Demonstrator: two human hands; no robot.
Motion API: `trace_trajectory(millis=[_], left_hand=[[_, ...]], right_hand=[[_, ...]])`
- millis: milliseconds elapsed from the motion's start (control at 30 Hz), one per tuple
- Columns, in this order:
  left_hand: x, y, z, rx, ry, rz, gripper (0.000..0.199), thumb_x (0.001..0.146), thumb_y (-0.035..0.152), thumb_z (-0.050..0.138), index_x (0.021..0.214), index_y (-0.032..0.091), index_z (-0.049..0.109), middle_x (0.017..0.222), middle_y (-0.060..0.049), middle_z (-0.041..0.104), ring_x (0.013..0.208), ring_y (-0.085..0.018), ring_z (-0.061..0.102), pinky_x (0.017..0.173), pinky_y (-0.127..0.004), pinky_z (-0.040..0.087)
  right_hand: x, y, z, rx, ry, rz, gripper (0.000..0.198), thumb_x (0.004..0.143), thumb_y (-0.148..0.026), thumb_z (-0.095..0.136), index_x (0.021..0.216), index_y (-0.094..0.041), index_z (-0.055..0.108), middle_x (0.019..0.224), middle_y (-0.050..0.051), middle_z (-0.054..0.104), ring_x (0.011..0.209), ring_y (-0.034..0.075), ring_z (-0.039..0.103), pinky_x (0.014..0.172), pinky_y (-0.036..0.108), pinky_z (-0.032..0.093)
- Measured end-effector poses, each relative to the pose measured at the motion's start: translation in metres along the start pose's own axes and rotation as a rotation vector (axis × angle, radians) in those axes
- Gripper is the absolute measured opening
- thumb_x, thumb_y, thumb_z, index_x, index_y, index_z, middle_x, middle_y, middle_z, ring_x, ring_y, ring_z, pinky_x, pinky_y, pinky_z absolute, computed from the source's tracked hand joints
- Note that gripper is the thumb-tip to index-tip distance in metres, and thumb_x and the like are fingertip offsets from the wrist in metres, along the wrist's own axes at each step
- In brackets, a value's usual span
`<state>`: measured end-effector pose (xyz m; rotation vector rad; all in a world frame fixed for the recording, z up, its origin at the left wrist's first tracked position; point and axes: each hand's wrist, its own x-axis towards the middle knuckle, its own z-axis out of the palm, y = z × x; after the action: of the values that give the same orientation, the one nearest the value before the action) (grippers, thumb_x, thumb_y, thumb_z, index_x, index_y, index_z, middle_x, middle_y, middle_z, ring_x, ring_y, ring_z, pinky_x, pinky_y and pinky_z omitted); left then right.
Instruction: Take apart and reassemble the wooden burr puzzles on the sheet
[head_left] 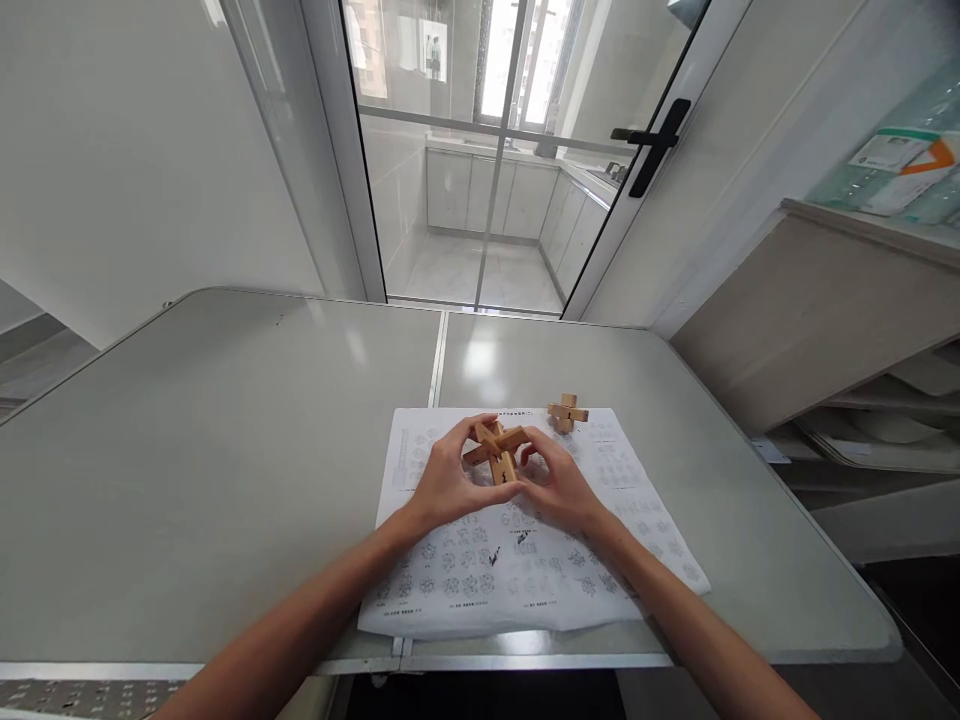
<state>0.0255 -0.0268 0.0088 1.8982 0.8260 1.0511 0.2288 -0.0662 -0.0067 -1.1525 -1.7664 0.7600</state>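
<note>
Between both hands is a wooden burr puzzle (496,448) made of interlocking light-brown bars that stick out in several directions. My left hand (448,478) grips it from the left, thumb along the near side and fingers round the far side. From the right, my right hand (556,482) holds it with thumb and curled fingers. A second, smaller wooden burr puzzle (568,412) rests at the sheet's upper right. Under the hands lies a white instruction sheet (480,605) printed with rows of small diagrams.
The grey-green folding table (225,480) has a metal seam (439,360). Beyond it stands a glass door (450,200) with a black handle (656,145). At right, a wooden shelf (825,310) bears plastic-wrapped bottles (900,165).
</note>
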Motion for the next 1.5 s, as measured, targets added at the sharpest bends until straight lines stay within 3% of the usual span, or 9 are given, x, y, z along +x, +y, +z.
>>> trace_trajectory(millis=[100,200,400,533,700,867,1000,1200,1500], left_hand=[[-0.002,0.001,0.001,0.003,-0.033,-0.004,0.086,0.067,0.045,0.096,0.139,0.025,0.053,0.129,-0.01,0.07,0.119,-0.032,0.071,0.103,-0.049,0.06],[-0.002,-0.001,0.002,0.026,-0.031,-0.026,0.092,0.065,0.046,0.096,0.141,0.026,0.05,0.129,-0.011,0.07,0.121,-0.033,0.07,0.103,-0.051,0.06],[-0.001,-0.004,0.002,0.016,-0.014,-0.07,0.088,0.067,0.045,0.096,0.14,0.024,0.052,0.129,-0.012,0.071,0.122,-0.033,0.07,0.103,-0.051,0.061],[-0.001,-0.003,0.002,-0.004,0.008,-0.069,0.091,0.066,0.044,0.096,0.141,0.025,0.049,0.129,-0.011,0.069,0.116,-0.03,0.071,0.098,-0.048,0.062],[-0.003,-0.005,0.003,0.002,-0.078,-0.011,0.099,0.064,0.047,0.098,0.144,0.026,0.045,0.133,-0.011,0.067,0.119,-0.031,0.069,0.102,-0.049,0.059],[-0.004,-0.007,0.004,0.034,-0.087,0.031,0.101,0.062,0.045,0.098,0.145,0.027,0.044,0.135,-0.011,0.066,0.122,-0.032,0.067,0.105,-0.051,0.056],[-0.003,-0.008,0.006,0.051,-0.066,0.009,0.101,0.062,0.044,0.099,0.144,0.025,0.045,0.128,-0.01,0.069,0.114,-0.03,0.069,0.1,-0.049,0.058],[-0.001,-0.01,0.007,0.077,0.03,-0.073,0.096,0.064,0.049,0.097,0.141,0.023,0.046,0.119,-0.008,0.07,0.105,-0.027,0.07,0.096,-0.046,0.058],[0.001,-0.003,0.003,-0.107,0.032,-0.232,0.089,0.071,0.043,0.094,0.144,0.024,0.048,0.124,-0.012,0.07,0.105,-0.026,0.069,0.099,-0.048,0.055]], right_hand=[[-0.001,0.002,0.002,-0.053,-0.004,0.016,0.014,0.094,-0.024,0.064,0.107,-0.024,0.07,0.098,0.006,0.07,0.079,0.021,0.059,0.071,0.034,0.049],[-0.002,0.009,-0.001,-0.06,0.089,0.052,0.016,0.095,-0.021,0.058,0.103,-0.024,0.071,0.092,0.004,0.073,0.08,0.022,0.064,0.074,0.035,0.05],[-0.002,0.012,-0.005,0.005,0.05,0.097,0.026,0.098,-0.025,0.058,0.122,-0.025,0.067,0.105,0.007,0.077,0.086,0.024,0.07,0.076,0.037,0.054],[-0.001,0.006,-0.006,0.262,-0.027,0.154,0.037,0.097,-0.031,0.063,0.133,-0.025,0.061,0.112,0.008,0.073,0.091,0.024,0.068,0.081,0.038,0.056],[0.0,0.008,-0.013,0.558,-0.07,0.302,0.028,0.105,-0.048,0.056,0.116,-0.024,0.065,0.071,-0.001,0.063,0.062,0.017,0.056,0.064,0.032,0.048],[0.0,0.007,-0.017,0.658,-0.03,0.341,0.029,0.1,-0.051,0.066,0.109,-0.024,0.067,0.066,-0.003,0.06,0.054,0.014,0.05,0.058,0.029,0.041],[0.004,0.005,-0.019,0.739,0.144,0.337,0.031,0.097,-0.052,0.069,0.109,-0.024,0.067,0.067,-0.004,0.057,0.051,0.012,0.043,0.052,0.027,0.036],[0.007,0.014,-0.015,0.457,0.43,0.367,0.035,0.098,-0.055,0.066,0.113,-0.023,0.065,0.078,-0.001,0.063,0.059,0.013,0.05,0.054,0.027,0.04],[0.003,0.018,-0.004,-0.112,0.262,0.247,0.031,0.105,-0.048,0.052,0.106,-0.021,0.067,0.086,0.004,0.073,0.074,0.021,0.066,0.071,0.035,0.05]])
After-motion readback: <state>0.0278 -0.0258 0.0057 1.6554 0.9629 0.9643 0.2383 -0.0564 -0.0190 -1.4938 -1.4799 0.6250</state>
